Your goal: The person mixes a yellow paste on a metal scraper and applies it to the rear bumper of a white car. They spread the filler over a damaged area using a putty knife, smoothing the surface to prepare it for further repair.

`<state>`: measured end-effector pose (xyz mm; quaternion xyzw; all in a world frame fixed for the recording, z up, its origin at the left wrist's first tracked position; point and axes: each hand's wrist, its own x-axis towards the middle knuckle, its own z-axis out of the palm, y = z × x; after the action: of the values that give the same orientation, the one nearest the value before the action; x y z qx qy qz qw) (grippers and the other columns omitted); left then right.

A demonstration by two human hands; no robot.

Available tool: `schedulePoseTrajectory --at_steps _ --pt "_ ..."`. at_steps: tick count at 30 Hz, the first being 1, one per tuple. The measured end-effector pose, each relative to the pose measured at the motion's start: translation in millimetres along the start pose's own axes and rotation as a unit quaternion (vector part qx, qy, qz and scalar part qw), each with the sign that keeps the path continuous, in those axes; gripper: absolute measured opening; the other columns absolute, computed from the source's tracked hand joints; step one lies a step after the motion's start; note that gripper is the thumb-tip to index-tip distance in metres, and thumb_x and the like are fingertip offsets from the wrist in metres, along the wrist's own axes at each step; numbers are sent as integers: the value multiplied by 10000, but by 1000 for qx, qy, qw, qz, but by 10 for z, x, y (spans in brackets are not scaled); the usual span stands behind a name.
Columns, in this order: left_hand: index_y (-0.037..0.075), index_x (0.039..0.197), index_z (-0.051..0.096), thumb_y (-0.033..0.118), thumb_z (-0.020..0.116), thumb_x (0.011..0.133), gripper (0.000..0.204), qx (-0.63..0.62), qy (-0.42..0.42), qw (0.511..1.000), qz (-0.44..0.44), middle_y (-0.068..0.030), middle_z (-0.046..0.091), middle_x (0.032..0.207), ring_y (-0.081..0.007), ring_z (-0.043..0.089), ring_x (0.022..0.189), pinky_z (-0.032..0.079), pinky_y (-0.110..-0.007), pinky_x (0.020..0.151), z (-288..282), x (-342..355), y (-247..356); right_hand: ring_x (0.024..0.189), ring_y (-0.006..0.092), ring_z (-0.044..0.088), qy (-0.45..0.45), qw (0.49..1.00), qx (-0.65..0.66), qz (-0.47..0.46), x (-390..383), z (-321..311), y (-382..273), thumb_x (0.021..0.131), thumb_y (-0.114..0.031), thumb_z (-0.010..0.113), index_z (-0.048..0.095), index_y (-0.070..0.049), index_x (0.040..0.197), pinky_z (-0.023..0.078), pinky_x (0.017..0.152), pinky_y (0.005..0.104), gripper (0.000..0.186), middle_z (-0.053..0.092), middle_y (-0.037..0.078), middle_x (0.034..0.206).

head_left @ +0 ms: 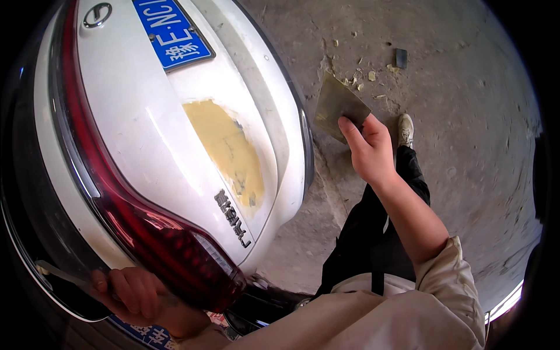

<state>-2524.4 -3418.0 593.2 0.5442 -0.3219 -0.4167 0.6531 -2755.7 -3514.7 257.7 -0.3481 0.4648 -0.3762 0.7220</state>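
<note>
In my right hand is a thin square olive-grey plate, pinched at its near corner with the thumb on top. It is above the floor, to the right of a white car. My left hand, at the lower left by the red tail light, is closed around a slim putty knife. A yellowish dab shows at the knife's far tip; its handle is mostly hidden in my fingers. On the car's rear panel lies a broad patch of tan putty, with uneven edges and grey spots.
A blue licence plate and a round chrome badge sit above the patch; dark lettering is beside it. On the concrete floor are putty crumbs and a small dark block. My shoe stands nearby.
</note>
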Motion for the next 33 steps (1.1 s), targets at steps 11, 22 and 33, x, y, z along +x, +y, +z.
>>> schedulePoseTrajectory --at_steps 11,22,33 --pt "9 1010 439 214 365 1038 219 -105 51 992 56 -70 428 634 -132 444 431 428 -225 311 -54 85 -9 660 153 570 -120 984 -78 110 270 622 408 935 -120 555 563 0 1068 474 633 308 179 646 133 841" --pt "34 1291 532 275 349 1046 389 -12 -31 999 39 -71 610 817 -161 573 619 532 -304 631 -131 197 -138 613 195 567 -117 985 -116 58 429 996 706 909 -96 587 564 -2 1039 461 590 337 162 613 138 759" --pt "53 790 386 186 456 1007 264 146 83 984 63 -44 392 659 -123 404 479 390 -245 424 69 -46 -180 856 73 562 -75 985 27 155 75 619 497 987 -139 534 565 4 1161 471 772 252 228 656 44 953"
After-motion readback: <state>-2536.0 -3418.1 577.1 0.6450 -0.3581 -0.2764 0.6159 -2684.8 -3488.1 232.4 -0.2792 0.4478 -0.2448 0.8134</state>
